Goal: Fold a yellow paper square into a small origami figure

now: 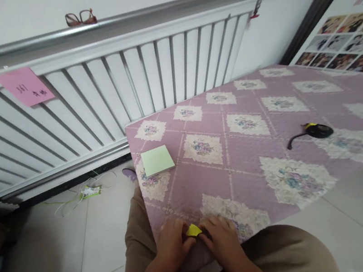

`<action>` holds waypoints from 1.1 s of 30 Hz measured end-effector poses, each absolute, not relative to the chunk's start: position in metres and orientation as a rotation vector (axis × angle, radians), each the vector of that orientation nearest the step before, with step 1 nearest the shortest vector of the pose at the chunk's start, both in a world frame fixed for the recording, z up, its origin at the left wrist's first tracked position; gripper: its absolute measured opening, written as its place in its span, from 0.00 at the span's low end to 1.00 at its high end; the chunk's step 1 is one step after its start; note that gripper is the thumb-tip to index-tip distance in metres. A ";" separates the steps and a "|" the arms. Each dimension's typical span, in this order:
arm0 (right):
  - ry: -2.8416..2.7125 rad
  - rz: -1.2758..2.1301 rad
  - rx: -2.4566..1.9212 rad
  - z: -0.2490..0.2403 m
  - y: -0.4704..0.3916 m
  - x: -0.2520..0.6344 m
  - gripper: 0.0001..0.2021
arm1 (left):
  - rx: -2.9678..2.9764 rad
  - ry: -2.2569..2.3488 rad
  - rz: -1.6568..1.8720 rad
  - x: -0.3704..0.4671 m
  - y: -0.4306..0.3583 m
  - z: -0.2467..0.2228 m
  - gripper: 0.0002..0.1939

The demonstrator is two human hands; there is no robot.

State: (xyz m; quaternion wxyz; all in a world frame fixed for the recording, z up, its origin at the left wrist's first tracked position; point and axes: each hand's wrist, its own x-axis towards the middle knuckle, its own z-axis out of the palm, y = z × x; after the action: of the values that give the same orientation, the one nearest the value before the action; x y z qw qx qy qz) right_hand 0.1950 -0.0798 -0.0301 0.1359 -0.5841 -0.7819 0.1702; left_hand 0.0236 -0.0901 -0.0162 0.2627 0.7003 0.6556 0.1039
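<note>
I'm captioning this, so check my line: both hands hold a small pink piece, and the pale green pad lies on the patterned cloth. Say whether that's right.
Not quite: the head view shows that the small piece held by the left hand and right hand is yellow, not pink. The pale green pad does lie on the patterned cloth.

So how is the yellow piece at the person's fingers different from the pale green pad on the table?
The yellow piece is bright, while the green pad is pale. The yellow piece shows as small and pointed; the green pad is larger and squarish. The yellow piece is held between the left hand and right hand; the green pad lies flat, untouched. Both are plain, with no visible writing.
</note>
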 end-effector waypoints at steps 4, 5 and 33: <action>-2.228 0.540 -1.687 -0.032 -0.086 0.194 0.04 | 1.864 1.688 0.336 0.020 -0.093 -0.019 0.04; -2.228 0.563 -1.679 -0.032 -0.087 0.195 0.05 | 1.892 1.685 0.316 0.021 -0.093 -0.020 0.04; -1.872 1.054 -1.254 0.035 -0.049 0.207 0.06 | 1.688 1.371 1.000 0.017 -0.068 0.021 0.07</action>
State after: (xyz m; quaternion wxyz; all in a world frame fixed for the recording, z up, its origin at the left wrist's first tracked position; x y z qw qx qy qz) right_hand 0.2075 -0.0492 0.0346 0.3213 -0.4772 -0.7127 0.4013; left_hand 0.0172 -0.0676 0.0211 0.3655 0.6565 0.5331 0.3889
